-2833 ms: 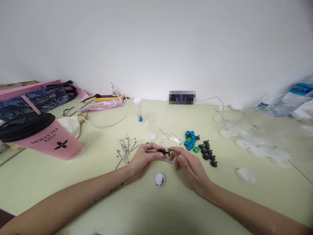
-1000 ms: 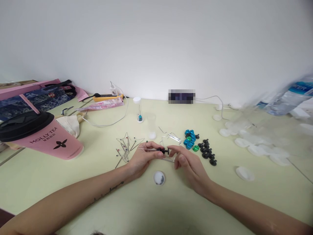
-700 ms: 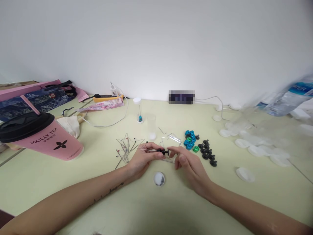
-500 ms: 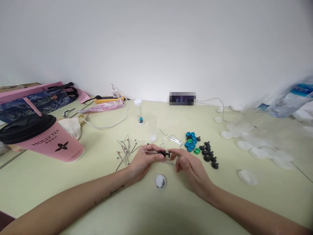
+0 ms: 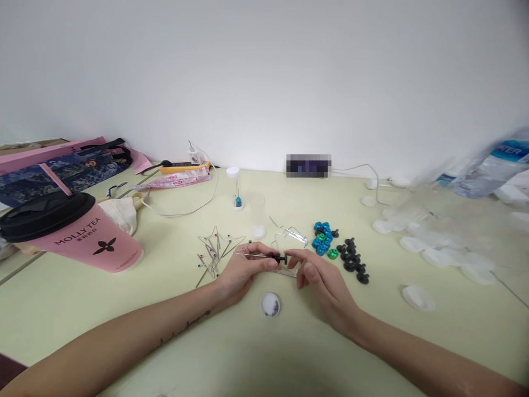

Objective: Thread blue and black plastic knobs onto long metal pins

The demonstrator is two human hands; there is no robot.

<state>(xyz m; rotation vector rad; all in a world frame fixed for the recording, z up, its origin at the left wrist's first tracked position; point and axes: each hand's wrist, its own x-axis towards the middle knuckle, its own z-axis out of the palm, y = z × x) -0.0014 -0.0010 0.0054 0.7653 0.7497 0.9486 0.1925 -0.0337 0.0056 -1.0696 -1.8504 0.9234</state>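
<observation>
L hand point(image 5: 243, 271) has a small blk part point(image 5: 281, 258) pinched btwn thumb & fingers, just above the table point(image 5: 206, 353), roughly centre of view. A thin wire point(image 5: 253, 254) runs from the part leftward across the fingers; its disc end faces R. R hand point(image 5: 324, 281) is right beside that disc — forefinger bent toward it, thumb set apart from the forefinger, other fingers curled under. Can't tell if the forefinger tip actually touches.

Nearer the body, just below the hands: a round white cap point(image 5: 268, 302) w/ tiny dark bits (too small to ID) along one side. Left of L hand, a loose pile of bent wires point(image 5: 212, 252), some w/ coloured tips. Past the fingers, more silver wires point(image 5: 296, 236) & a clear tube point(image 5: 257, 208) on a white base. Further back L, a white lid point(image 5: 233, 172) above a blue piece point(image 5: 238, 202) w/ wires.

R of centre: cluster of blue pcs point(image 5: 325, 246), a green pc point(image 5: 333, 254) at its near edge, then a group of blk pcs point(image 5: 349, 266) next to it. Far R, white caps point(image 5: 438, 255), a few under a see-thru bag point(image 5: 458, 218). Far L — a big pink cup point(image 5: 86, 242), blk lid, straw in.
</observation>
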